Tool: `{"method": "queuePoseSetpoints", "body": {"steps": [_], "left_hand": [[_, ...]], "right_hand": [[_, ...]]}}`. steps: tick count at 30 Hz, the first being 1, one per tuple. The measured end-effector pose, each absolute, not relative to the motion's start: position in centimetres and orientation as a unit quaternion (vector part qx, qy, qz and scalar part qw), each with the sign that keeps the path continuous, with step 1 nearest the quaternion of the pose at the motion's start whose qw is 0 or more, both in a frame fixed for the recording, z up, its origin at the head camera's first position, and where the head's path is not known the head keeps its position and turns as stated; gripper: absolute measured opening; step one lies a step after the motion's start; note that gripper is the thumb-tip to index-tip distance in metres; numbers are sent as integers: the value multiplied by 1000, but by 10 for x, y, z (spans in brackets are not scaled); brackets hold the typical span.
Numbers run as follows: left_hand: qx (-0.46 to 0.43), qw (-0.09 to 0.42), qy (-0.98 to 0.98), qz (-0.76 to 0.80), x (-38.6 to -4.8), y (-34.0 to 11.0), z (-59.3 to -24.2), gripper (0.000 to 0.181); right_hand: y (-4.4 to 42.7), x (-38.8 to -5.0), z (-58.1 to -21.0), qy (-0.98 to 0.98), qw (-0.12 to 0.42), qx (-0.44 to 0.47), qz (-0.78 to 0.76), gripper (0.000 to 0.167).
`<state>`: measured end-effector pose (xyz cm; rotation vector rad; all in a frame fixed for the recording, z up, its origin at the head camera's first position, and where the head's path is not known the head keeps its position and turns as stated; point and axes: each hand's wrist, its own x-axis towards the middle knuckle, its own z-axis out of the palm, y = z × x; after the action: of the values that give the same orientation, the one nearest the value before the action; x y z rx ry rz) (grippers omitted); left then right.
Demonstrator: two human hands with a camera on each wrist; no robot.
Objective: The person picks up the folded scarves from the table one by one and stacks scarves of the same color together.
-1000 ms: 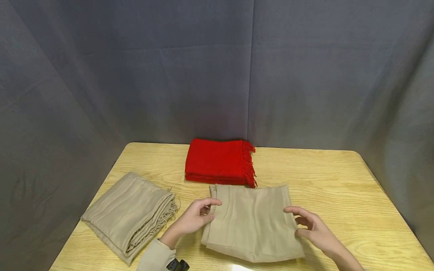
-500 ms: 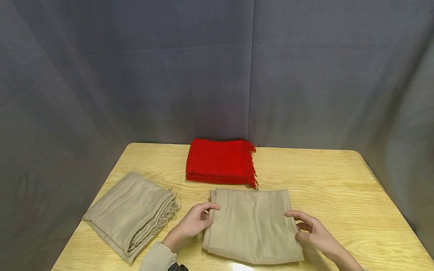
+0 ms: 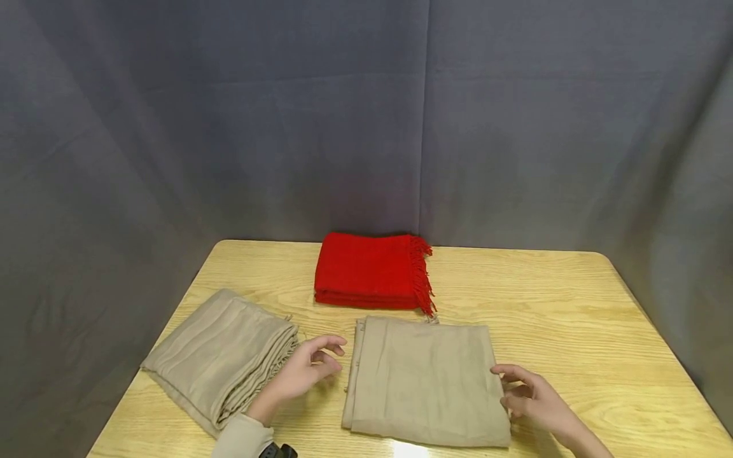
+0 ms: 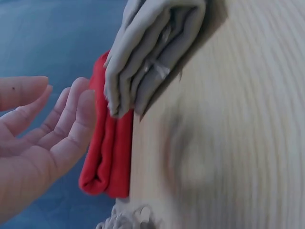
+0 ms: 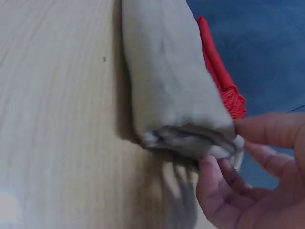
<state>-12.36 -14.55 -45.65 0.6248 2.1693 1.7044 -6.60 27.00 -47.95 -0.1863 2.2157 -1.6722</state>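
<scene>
A folded beige cloth lies flat in front of me. My left hand is off its left side, fingers loosely bent and holding nothing; the left wrist view shows that hand apart from the layered edge of the cloth. At the opposite side, my right hand touches the right edge with fingertips and thumb, fingers relaxed. In the right wrist view the right hand meets the open end of the folded cloth, a finger by its upper layer and another digit lower down.
A second folded beige cloth with fringe lies at the left of the wooden table. Behind the middle cloth sits a folded red cloth, its fringe on the right. A grey curtain hangs behind the table.
My left hand has let go of the cloth's left side and moved left. The cloth now lies flatter and smoother. My right hand has shifted slightly right and down along the right edge.
</scene>
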Motion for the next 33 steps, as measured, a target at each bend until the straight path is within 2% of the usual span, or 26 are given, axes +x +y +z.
{"method": "queuePoseSetpoints", "body": {"steps": [6,11,16,22,27,33], "left_hand": [[230,132,758,596,-125,-157,-447,35],[239,99,760,597,-127,-165,-437,32],[261,76,752,600,-129,-179,-434,25],[274,83,744,604,-128,-203,-428,18],[276,99,746,598,-128,-219,-422,21],[292,86,744,595,-131,-231,-423,26]], "right_hand": [[266,-62,-466,815,104,-42,-569,38],[250,-60,-451,795,76,-54,-600,35],[225,-58,-443,762,71,-98,-637,28],[192,-60,-442,723,78,-151,-669,34],[166,-64,-445,704,77,-168,-686,34],[143,-67,-447,698,78,-153,-695,32]]}}
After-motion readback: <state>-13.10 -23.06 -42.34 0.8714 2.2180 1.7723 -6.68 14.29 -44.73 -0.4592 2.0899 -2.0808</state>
